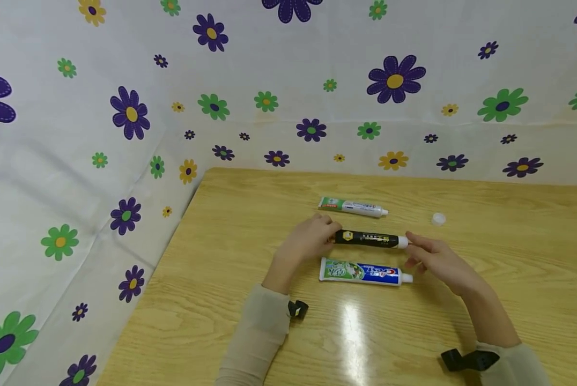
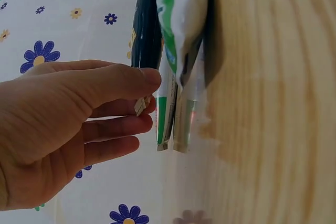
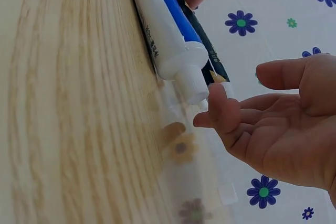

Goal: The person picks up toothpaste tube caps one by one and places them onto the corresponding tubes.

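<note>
A black toothpaste tube point(image 1: 371, 239) with yellow print and a white cap lies across the table's middle. My left hand point(image 1: 309, 237) pinches its flat tail end between thumb and fingers, as the left wrist view shows. At the cap end is my right hand point(image 1: 440, 265); in the right wrist view its fingertips are right at the white cap, with the thumb held apart. Nearer to me lies a blue and green toothpaste tube point(image 1: 361, 272), its white cap pointing right. Behind the black tube rests a smaller green and white toothpaste tube point(image 1: 353, 207) with a narrow white tip.
A loose white cap point(image 1: 438, 219) sits on the wooden table point(image 1: 211, 257), behind my right hand. A flower-printed white cloth point(image 1: 337, 59) hangs along the table's back and left edges. Black straps point(image 1: 469, 360) are at my sleeves.
</note>
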Motion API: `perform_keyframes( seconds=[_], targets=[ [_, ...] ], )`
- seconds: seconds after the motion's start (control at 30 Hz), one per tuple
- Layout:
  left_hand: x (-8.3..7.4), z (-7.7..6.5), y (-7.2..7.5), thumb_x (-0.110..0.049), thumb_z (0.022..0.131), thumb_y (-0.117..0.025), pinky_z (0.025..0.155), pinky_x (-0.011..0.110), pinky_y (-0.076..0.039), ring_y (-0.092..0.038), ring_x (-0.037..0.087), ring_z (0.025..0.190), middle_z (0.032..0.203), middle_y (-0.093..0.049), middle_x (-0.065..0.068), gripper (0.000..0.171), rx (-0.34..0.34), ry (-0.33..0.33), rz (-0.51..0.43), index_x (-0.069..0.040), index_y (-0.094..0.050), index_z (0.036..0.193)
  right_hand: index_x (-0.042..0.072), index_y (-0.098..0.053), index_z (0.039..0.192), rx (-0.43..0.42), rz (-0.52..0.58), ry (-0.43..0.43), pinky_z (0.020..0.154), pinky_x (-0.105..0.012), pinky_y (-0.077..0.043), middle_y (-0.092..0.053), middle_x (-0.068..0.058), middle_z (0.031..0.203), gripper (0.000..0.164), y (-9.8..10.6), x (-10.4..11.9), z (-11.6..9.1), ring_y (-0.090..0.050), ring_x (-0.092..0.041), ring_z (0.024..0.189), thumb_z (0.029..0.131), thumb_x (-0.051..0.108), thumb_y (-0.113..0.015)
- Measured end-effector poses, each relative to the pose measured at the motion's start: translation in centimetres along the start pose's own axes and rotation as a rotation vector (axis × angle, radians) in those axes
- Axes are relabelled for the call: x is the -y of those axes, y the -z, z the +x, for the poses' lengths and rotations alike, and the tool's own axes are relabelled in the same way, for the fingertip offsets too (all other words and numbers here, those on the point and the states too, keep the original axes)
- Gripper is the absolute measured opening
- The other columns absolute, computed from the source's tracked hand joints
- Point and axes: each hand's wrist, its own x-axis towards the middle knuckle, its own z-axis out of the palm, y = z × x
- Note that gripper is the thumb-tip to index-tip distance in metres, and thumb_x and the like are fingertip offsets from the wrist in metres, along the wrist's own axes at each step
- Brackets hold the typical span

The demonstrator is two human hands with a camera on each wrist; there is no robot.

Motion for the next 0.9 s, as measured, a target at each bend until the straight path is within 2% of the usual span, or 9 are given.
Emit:
perform_keyframes(
  seconds=[0.2, 0.43, 0.73, 0.9],
  targets=[
    [-0.1, 0.9, -0.4, -0.017, 0.096, -0.065, 0.093, 0.032, -0.051, -0.059, 0.021, 0.106, 0.116, -0.065, 0.006, 0.032, 0.036, 0.028, -0.007, -0.014, -0.063, 0.128, -0.015, -0.018, 0.15, -0.014, 0.014, 0.002, 0.081, -0.031, -0.053, -0.063, -0.027, 0.118, 0.059, 0.2, -0.6, 0.3, -0.063, -0.021, 0.098, 0.108, 0.02, -0.04],
    [-0.2, 1.4, -0.9, -0.016, 0.099, -0.061, 0.095, 0.033, -0.051, -0.06, 0.021, 0.108, 0.117, -0.065, 0.004, 0.03, 0.063, 0.054, 0.009, -0.014, -0.064, 0.129, -0.016, -0.022, 0.149, -0.026, 0.027, -0.019, 0.08, -0.029, -0.053, -0.066, -0.02, 0.111, 0.058, 0.1, -0.8, 0.6, -0.06, -0.021, 0.097, 0.108, 0.02, -0.041],
    [-0.4, 1.3, -0.8, -0.01, 0.096, -0.064, 0.077, 0.028, -0.053, -0.061, 0.016, 0.089, 0.102, -0.067, 0.003, 0.021, 0.063, 0.052, -0.012, -0.013, -0.068, 0.116, -0.018, -0.027, 0.146, -0.043, 0.009, -0.012, 0.08, -0.027, -0.052, -0.067, -0.021, 0.11, 0.056, 0.0, -0.8, 0.6, -0.06, -0.022, 0.095, 0.107, 0.019, -0.042],
    [-0.5, 1.3, -0.7, -0.012, 0.095, -0.065, 0.076, 0.03, -0.053, -0.062, 0.017, 0.09, 0.101, -0.068, 0.002, 0.019, 0.059, 0.073, -0.013, -0.013, -0.068, 0.114, -0.018, -0.028, 0.147, -0.047, 0.01, -0.013, 0.081, -0.028, -0.052, -0.065, -0.024, 0.116, 0.056, -0.1, -0.7, 0.6, -0.06, -0.022, 0.096, 0.107, 0.02, -0.041]
  ],
)
